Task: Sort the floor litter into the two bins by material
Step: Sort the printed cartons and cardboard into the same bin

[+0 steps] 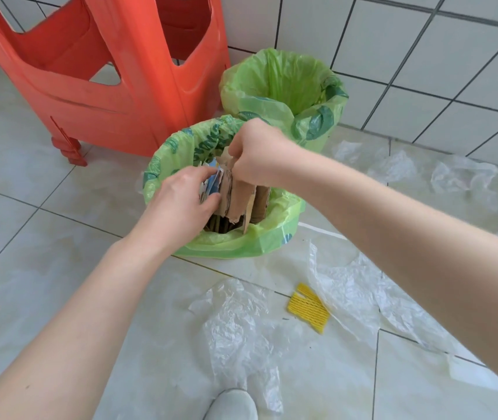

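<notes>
Two bins lined with green bags stand on the tiled floor. The near bin [275, 234] is packed with upright brown cardboard pieces [238, 198] and some blue-and-white paper [211, 184]. My left hand [181, 201] grips the paper and cardboard stack from the left. My right hand [257, 153] is closed on the top edge of the cardboard above the bin. The far bin [250, 98] near the wall looks open, and I cannot see anything inside it. Clear plastic film [235, 322] lies on the floor in front of the near bin, and a yellow foam net piece [308, 307] beside it.
A stack of orange plastic stools [105, 86] stands left of the bins. More clear plastic bags [399, 168] lie along the white tiled wall at right, and a large sheet [353, 292] near my right arm. My light shoe [232, 404] shows at the bottom edge.
</notes>
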### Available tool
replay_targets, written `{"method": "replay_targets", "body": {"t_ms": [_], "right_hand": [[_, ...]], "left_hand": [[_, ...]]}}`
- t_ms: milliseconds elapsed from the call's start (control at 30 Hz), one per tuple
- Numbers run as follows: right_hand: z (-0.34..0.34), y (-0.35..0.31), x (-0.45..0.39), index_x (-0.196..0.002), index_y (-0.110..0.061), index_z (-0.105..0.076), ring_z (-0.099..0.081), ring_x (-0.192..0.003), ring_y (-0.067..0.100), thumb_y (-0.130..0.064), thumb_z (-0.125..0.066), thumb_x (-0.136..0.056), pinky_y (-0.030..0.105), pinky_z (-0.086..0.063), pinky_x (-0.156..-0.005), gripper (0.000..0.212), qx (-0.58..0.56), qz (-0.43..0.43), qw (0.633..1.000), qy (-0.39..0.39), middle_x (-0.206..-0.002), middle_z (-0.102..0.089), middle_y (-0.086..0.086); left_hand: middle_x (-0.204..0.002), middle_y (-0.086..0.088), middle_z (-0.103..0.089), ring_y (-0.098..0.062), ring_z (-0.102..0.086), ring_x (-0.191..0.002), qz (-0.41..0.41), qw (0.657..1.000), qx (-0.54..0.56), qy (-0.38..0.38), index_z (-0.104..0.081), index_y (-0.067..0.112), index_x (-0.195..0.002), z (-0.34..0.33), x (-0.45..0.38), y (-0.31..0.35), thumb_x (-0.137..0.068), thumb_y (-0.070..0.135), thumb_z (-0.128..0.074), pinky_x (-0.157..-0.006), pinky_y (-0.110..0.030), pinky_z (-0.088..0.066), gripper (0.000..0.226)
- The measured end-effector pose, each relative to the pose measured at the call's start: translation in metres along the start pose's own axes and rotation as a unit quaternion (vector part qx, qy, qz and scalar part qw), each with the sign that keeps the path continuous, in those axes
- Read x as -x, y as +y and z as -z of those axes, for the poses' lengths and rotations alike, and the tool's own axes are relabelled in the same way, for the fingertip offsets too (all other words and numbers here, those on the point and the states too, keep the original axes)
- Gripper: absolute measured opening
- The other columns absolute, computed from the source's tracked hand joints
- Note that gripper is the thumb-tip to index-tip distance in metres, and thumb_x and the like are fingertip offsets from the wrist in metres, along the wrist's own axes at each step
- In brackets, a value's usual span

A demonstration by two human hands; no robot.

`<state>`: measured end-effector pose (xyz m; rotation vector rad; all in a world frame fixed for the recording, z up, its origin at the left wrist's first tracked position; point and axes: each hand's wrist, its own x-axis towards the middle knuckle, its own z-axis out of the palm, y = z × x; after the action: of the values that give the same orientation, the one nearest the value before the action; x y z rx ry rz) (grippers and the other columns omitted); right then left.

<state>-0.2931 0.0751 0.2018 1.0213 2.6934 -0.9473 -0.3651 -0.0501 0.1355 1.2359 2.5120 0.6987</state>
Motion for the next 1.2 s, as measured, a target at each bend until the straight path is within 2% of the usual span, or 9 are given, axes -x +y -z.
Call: {"method": "replay_targets", "body": {"t_ms": [67,233,300,400,600,700,867,1033,1200], "right_hand": [[-0.011,0.003,0.001,-0.088,-0.01,-0.056,-0.046,-0.075,0.026,-0.004,-0.049,-0.085,0.023,-0.038,-0.051,0.01,0.034,0.012,0.999,0.003,-0.078,-0.051,0.006],[-0.02,0.015,0.0,-0.071,-0.012,-0.053,-0.041,-0.08,0.028,-0.003,-0.049,-0.082,0.026,-0.032,-0.047,0.015,0.026,0.029,0.999,0.01,-0.072,-0.048,0.006],[-0.015,0.026,0.004,-0.089,-0.007,-0.067,-0.055,-0.091,0.035,-0.009,-0.051,-0.082,0.033,-0.049,-0.063,0.017,-0.002,0.039,0.999,0.027,-0.089,-0.065,0.012],[-0.004,0.047,0.02,-0.118,-0.006,-0.062,-0.059,-0.109,0.027,-0.02,-0.053,-0.088,0.038,-0.049,-0.094,0.034,-0.045,0.06,0.994,0.076,-0.116,-0.066,0.009],[0.0,0.106,0.078,-0.121,-0.018,-0.059,-0.06,-0.105,0.009,-0.018,-0.052,-0.091,0.031,-0.048,-0.096,0.031,-0.089,0.076,0.992,0.049,-0.11,-0.066,-0.006],[-0.019,0.138,0.11,-0.118,-0.018,-0.061,-0.062,-0.1,0.007,-0.013,-0.054,-0.089,0.03,-0.05,-0.092,0.03,-0.107,0.045,0.993,0.025,-0.104,-0.068,-0.006],[-0.065,0.178,0.15,-0.113,-0.02,-0.062,-0.063,-0.095,0.005,-0.009,-0.054,-0.087,0.02,-0.05,-0.081,0.029,-0.136,0.005,0.991,-0.015,-0.097,-0.068,-0.006],[-0.109,0.2,0.177,-0.115,-0.021,-0.059,-0.059,-0.096,0.005,-0.015,-0.054,-0.089,0.023,-0.047,-0.087,0.028,-0.101,0.012,0.993,-0.061,-0.101,-0.066,-0.01],[-0.143,0.225,0.19,-0.127,-0.021,-0.05,-0.048,-0.116,0.016,-0.024,-0.051,-0.094,0.022,-0.038,-0.094,0.034,-0.013,0.013,0.995,-0.103,-0.122,-0.054,-0.006]], "left_hand": [[-0.133,-0.001,-0.054,-0.024,-0.057,-0.113,0.002,0.999,-0.028,-0.017,-0.047,0.023,-0.136,-0.004,0.001,0.002,-0.089,0.02,-0.059,-0.091,-0.038,-0.047,0.049],[-0.134,-0.006,-0.052,-0.03,-0.05,-0.12,0.015,0.996,-0.078,-0.039,-0.045,0.019,-0.137,-0.011,0.001,0.009,-0.086,0.01,-0.053,-0.093,-0.043,-0.045,0.053],[-0.13,-0.009,-0.055,-0.032,-0.05,-0.118,0.028,0.996,-0.078,-0.029,-0.049,0.017,-0.133,-0.011,0.003,0.014,-0.087,0.011,-0.052,-0.09,-0.042,-0.045,0.047],[-0.122,-0.012,-0.06,-0.033,-0.054,-0.112,0.033,0.997,-0.067,-0.003,-0.053,0.013,-0.127,-0.007,0.012,0.018,-0.089,0.015,-0.053,-0.086,-0.042,-0.046,0.038],[-0.124,0.001,-0.059,-0.023,-0.054,-0.115,-0.079,0.993,-0.079,0.042,-0.05,0.02,-0.13,0.017,0.058,0.05,-0.089,0.023,-0.056,-0.091,-0.045,-0.049,0.041],[-0.104,0.005,-0.066,-0.016,-0.061,-0.099,-0.172,0.984,-0.041,0.037,-0.059,0.017,-0.119,0.024,0.083,0.068,-0.088,0.022,-0.055,-0.078,-0.041,-0.054,0.031],[-0.091,0.008,-0.068,-0.009,-0.064,-0.083,-0.196,0.98,0.002,0.009,-0.067,0.013,-0.102,-0.004,0.123,0.06,-0.085,0.015,-0.055,-0.069,-0.034,-0.054,0.021],[-0.085,0.009,-0.065,-0.013,-0.062,-0.079,-0.156,0.983,0.026,-0.09,-0.066,0.019,-0.095,-0.07,0.151,0.026,-0.084,0.022,-0.048,-0.066,-0.035,-0.053,0.021],[-0.12,0.01,-0.055,-0.016,-0.047,-0.117,-0.051,0.973,-0.054,-0.217,-0.06,0.022,-0.117,-0.127,0.161,-0.027,-0.084,0.015,-0.058,-0.094,-0.035,-0.045,0.034]]}}
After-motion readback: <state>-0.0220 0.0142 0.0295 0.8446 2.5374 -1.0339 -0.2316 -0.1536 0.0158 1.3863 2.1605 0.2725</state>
